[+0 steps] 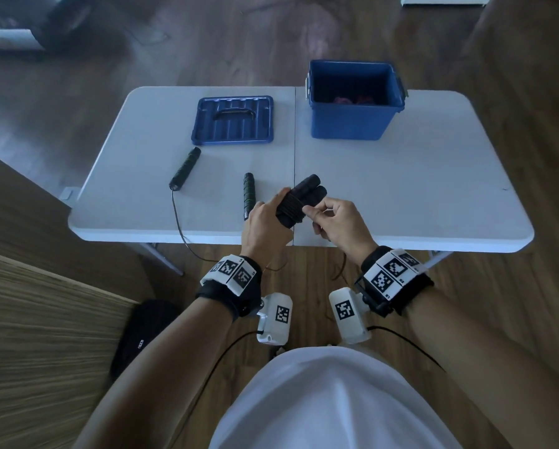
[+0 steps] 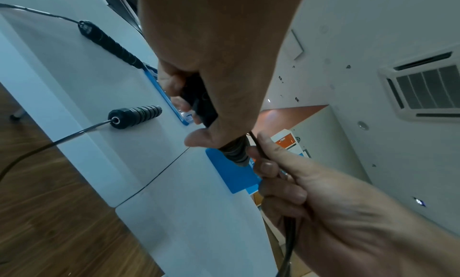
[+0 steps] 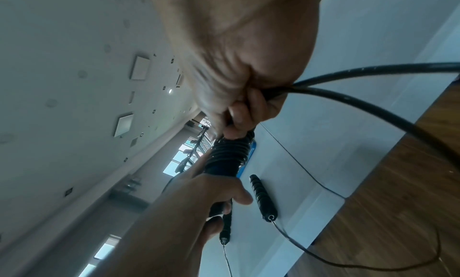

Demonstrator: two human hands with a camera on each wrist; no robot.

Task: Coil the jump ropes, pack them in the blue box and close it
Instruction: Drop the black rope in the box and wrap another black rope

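We are in the coiling step. Our left hand (image 1: 265,218) is wrapped around the two black handles (image 1: 307,189) of one jump rope, held together above the near edge of the white table (image 1: 401,189). Several turns of black cord (image 1: 291,209) already lie around them. Our right hand (image 1: 339,222) pinches the loose cord between thumb and fingers, just beside the bundle; from the fist the rest of the cord hangs down toward the floor.

We judge that the next move is more turns around the handles, with the cord kept tight so the turns do not slip, and then a tuck of the end.

A second jump rope is not coiled yet. One of its handles (image 1: 185,168) lies near the blue lid (image 1: 234,119), the other handle (image 1: 249,194) lies just beside our left hand, and its thin cord (image 1: 177,222) drops over the table edge. This cord could catch on ours.

The blue box (image 1: 352,124) stands open at the far right. Something reddish lies inside, too dark to tell.
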